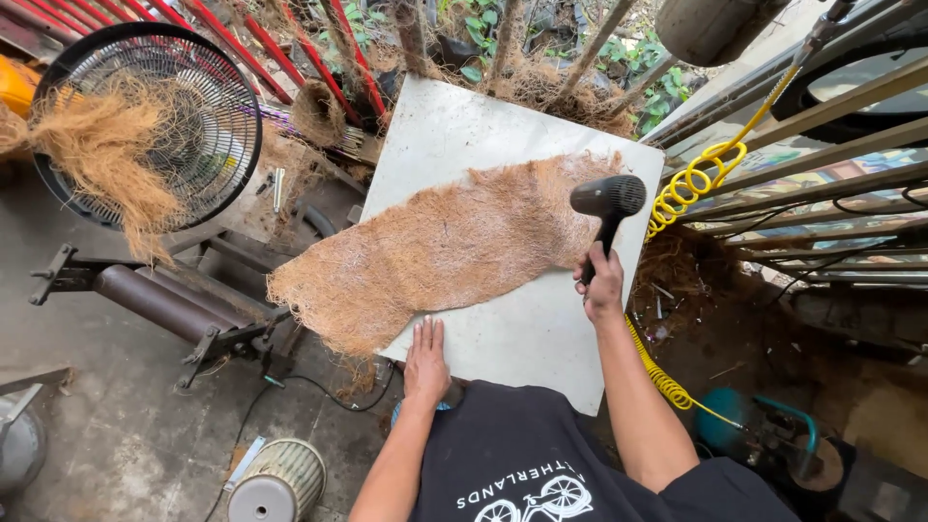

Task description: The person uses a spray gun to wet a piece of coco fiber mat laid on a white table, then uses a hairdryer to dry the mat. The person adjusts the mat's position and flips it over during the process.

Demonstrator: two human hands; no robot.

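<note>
- white board is lying flat in front of the person, serving as the work surface; everything below is placed relative to it.
- brown fibre mat is lying spread across the middle of the board, its left end hanging past the board's left edge.
- right hand is closing around the handle of a black hair dryer, fingers wrapped tight, holding it over the board's right side with the nozzle pointing toward the mat, likely so the air is passing over the fibres.
- left hand is resting flat on the board's near edge, fingers together and extended, just below the mat and not touching it; it seems to be steadying the board.
- yellow coiled hose is running along the board's right edge, from the metal rails down toward the floor.
- fan, off to the board's left, is standing with a clump of loose fibre clinging to its guard.
- small ribbed cylinder is sitting on the floor below the board's left corner; cannot tell what it is holding.
</note>
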